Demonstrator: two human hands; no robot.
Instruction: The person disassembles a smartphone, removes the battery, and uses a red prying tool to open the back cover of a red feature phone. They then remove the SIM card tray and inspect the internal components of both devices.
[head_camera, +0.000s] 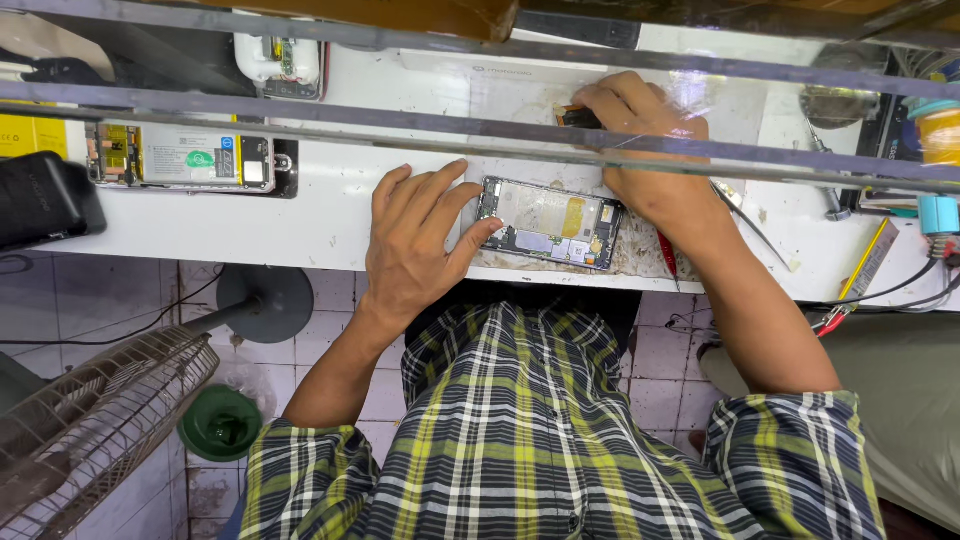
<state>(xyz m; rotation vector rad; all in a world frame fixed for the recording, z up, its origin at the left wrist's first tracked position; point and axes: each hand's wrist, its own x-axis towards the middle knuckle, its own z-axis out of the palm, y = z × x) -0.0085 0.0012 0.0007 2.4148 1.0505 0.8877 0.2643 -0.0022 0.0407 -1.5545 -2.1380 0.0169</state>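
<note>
White surface (330, 215) carries an opened phone (549, 223), long axis left-right. Left hand (415, 245) steadies its left end, fingers spread; right hand (645, 150) just beyond pinches a small dark part (577, 117).

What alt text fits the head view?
Seen from above, a person in a plaid shirt steadies an opened phone on a white bench with the left hand, while the right hand reaches to a small part beyond it. A second opened phone lies to the left.
</note>
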